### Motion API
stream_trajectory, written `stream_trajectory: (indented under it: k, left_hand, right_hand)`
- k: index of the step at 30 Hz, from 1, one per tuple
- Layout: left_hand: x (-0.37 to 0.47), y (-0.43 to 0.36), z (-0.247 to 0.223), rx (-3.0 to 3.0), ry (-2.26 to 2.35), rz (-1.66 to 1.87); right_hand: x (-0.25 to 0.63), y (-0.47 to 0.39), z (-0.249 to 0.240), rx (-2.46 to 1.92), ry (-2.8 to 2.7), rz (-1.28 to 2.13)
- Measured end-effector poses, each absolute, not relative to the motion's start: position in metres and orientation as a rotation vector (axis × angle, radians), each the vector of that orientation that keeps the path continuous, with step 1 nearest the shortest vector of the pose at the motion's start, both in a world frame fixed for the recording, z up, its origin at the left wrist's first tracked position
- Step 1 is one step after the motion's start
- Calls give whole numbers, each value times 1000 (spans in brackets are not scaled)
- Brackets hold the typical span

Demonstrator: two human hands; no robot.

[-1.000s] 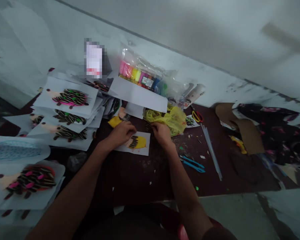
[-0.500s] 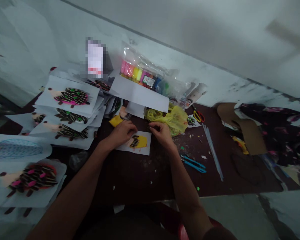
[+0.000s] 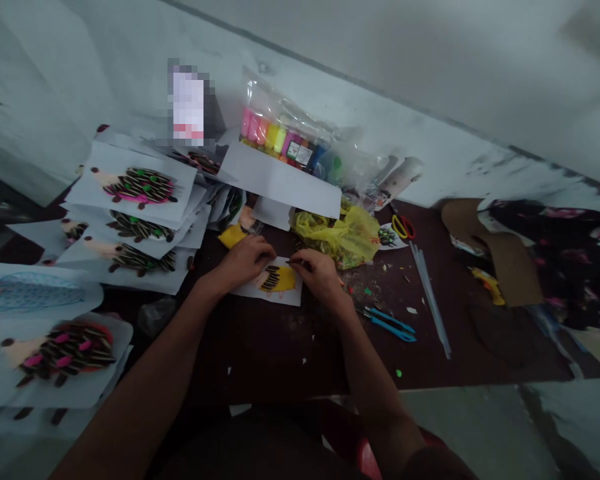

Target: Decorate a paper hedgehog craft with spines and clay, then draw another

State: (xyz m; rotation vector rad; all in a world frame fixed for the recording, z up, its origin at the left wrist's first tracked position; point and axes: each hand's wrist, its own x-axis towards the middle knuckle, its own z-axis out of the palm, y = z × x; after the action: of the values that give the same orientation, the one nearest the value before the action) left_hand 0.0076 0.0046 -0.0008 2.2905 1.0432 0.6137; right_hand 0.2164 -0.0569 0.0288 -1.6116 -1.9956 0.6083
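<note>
Fingers (image 3: 303, 255) of the right hand (image 3: 325, 279) are pinched narrow on one small dark piece, apparently a seed (image 3: 291, 262). Fingers of the left hand (image 3: 243, 263) are bent, tips together, over the left part of one white card (image 3: 289, 298); whether they grip anything cannot be told. The card lies on the table (image 3: 280, 360) between the two hands. Its one yellow body (image 3: 286, 280) carries a group of dark seeds, too small to count, and sits just left and near of the pinched fingers. Far right of the card: one yellow plastic bag (image 3: 330, 233). Right: one blue-handled tool (image 3: 391, 325) and, farther, one pair of scissors (image 3: 404, 227).
</note>
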Motion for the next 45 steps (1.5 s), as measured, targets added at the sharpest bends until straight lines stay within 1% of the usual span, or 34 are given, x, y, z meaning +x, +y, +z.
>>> stream_trajectory:
  k: [14, 21, 45]
  left_hand:
    - [7, 4, 0, 2277, 1033, 631]
    - [6, 4, 2, 2278, 1018, 618]
    - [3, 5, 5, 2291, 996, 503]
  right_hand:
    - [205, -58, 25, -1649, -2077, 574]
    - [207, -56, 26, -1646, -2121, 611]
    - [206, -51, 21, -1616, -2216, 542]
